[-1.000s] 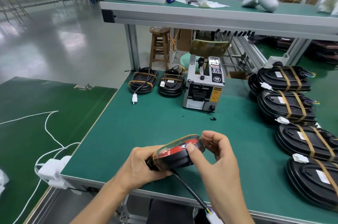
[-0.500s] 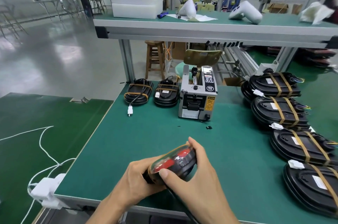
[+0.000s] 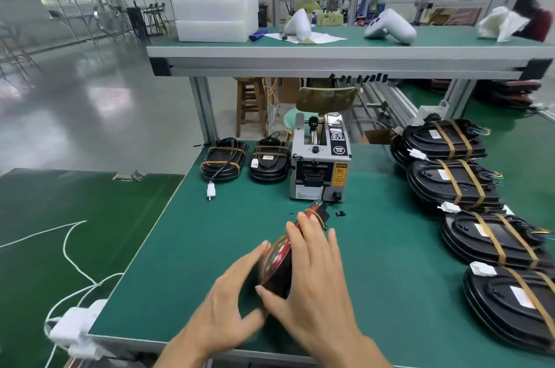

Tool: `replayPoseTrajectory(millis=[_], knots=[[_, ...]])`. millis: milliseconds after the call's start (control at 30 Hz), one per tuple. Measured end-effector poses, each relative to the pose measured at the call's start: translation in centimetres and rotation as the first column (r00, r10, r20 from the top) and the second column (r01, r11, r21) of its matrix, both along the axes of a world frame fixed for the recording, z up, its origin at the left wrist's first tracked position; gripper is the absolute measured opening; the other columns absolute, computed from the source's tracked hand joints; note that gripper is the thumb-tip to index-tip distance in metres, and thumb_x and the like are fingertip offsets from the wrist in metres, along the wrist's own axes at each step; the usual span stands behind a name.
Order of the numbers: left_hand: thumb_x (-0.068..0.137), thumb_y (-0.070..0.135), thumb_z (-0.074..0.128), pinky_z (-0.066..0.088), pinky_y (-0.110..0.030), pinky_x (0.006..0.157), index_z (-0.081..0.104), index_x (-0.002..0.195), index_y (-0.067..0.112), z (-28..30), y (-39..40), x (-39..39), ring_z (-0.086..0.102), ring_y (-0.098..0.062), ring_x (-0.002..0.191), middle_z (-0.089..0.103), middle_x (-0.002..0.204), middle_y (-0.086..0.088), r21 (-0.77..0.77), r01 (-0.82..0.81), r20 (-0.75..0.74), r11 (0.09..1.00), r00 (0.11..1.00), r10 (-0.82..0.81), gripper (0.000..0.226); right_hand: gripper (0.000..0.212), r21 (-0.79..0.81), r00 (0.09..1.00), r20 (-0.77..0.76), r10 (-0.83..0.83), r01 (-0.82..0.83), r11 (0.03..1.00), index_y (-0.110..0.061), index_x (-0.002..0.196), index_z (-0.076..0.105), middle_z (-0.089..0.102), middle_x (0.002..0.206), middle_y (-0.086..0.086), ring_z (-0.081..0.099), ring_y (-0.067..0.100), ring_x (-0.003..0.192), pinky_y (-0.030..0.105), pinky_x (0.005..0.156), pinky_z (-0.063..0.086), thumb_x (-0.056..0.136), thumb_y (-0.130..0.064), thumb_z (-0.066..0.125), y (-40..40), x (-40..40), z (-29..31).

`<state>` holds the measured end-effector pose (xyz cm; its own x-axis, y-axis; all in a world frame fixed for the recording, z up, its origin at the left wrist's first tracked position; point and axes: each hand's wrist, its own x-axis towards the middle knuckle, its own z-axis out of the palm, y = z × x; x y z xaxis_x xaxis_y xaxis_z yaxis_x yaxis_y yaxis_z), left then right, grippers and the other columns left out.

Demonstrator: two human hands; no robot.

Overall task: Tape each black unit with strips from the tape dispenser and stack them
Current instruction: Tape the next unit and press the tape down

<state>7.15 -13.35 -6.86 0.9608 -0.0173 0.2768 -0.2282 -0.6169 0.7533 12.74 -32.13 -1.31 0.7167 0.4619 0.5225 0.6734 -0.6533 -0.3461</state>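
Near the far-left corner of the green worktop [image 3: 192,235] lie two black oval units bound with tan tape strips [image 3: 223,159], side by side, a white plug [image 3: 211,190] on a black lead trailing from the left one toward the near edge. Just right of them, at the middle of the far edge, stands the grey box-shaped tape dispenser [image 3: 319,168]. Near the middle of the near edge, the left hand [image 3: 231,292] lies with straight, spread fingers against the left face of a black unit with a red face under glossy tape [image 3: 277,262], which stands tilted on its edge, its far end pointing at the dispenser. The right hand [image 3: 315,283] presses flat, fingers spread, on the unit's right side; motion blur makes it hard to tell whether its thumb hooks the near end. Along the right edge runs a row of larger taped black oval units [image 3: 468,184], some stacked.
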Motion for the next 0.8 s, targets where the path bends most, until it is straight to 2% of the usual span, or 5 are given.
replayPoseTrajectory(millis=[267, 433, 633, 733, 800], knots=[[0.080, 0.017, 0.082, 0.041, -0.032, 0.121, 0.024, 0.168, 0.034, -1.0, 0.4, 0.3, 0.042, -0.009, 0.152, 0.038, 0.168, 0.016, -0.017, 0.029, -0.036, 0.999, 0.999, -0.030, 0.106, 0.101, -0.109, 0.998, 0.058, 0.036, -0.030, 0.994, -0.019, 0.155, 0.038, 0.029, 0.168, 0.011, 0.021, 0.031, 0.158, 0.048, 0.129, 0.002, 0.070, -0.065, 0.067, 0.8, 0.0, -1.8], [0.089, 0.031, 0.072, 0.047, -0.023, 0.110, 0.020, 0.166, 0.047, -1.4, 0.3, 0.5, 0.053, 0.003, 0.140, 0.048, 0.157, 0.030, -0.001, 0.008, -0.104, 1.000, 0.995, -0.008, 0.094, 0.080, -0.088, 0.993, 0.095, 0.072, -0.064, 0.994, -0.020, 0.150, 0.051, 0.036, 0.165, 0.011, 0.030, 0.031, 0.155, 0.050, 0.123, 0.017, 0.083, -0.061, 0.061, 1.2, -0.7, -2.6], [0.084, 0.043, 0.080, 0.053, -0.022, 0.101, 0.028, 0.159, 0.054, -1.0, 0.0, 0.4, 0.063, 0.006, 0.126, 0.057, 0.144, 0.034, -0.017, -0.031, -0.070, 0.999, 0.997, 0.030, 0.092, 0.084, -0.079, 0.991, 0.102, 0.084, -0.077, 0.994, -0.018, 0.151, 0.052, 0.039, 0.164, 0.004, 0.030, 0.023, 0.156, 0.053, 0.121, 0.018, 0.083, -0.065, 0.064, 0.4, -0.8, -2.2], [0.087, 0.046, 0.079, 0.053, -0.026, 0.102, 0.034, 0.159, 0.049, -0.6, -0.2, 0.4, 0.064, 0.002, 0.126, 0.059, 0.145, 0.029, -0.006, -0.004, -0.030, 1.000, 1.000, 0.004, 0.085, 0.071, -0.002, 0.993, 0.052, 0.107, -0.107, 0.994, -0.022, 0.144, 0.059, 0.046, 0.159, -0.005, 0.037, 0.016, 0.152, 0.053, 0.121, 0.014, 0.086, -0.064, 0.061, -0.3, -0.7, -1.2], [0.087, 0.050, 0.082, 0.052, -0.028, 0.107, 0.038, 0.159, 0.042, -0.5, -0.2, 0.5, 0.063, -0.001, 0.129, 0.060, 0.146, 0.024, -0.013, 0.013, -0.015, 1.000, 1.000, -0.014, 0.084, 0.056, 0.173, 0.991, -0.043, 0.130, -0.121, 0.978, -0.028, 0.135, 0.065, 0.056, 0.149, -0.017, 0.045, 0.005, 0.144, 0.050, 0.123, 0.012, 0.089, -0.060, 0.060, -0.7, 0.1, -0.1]])
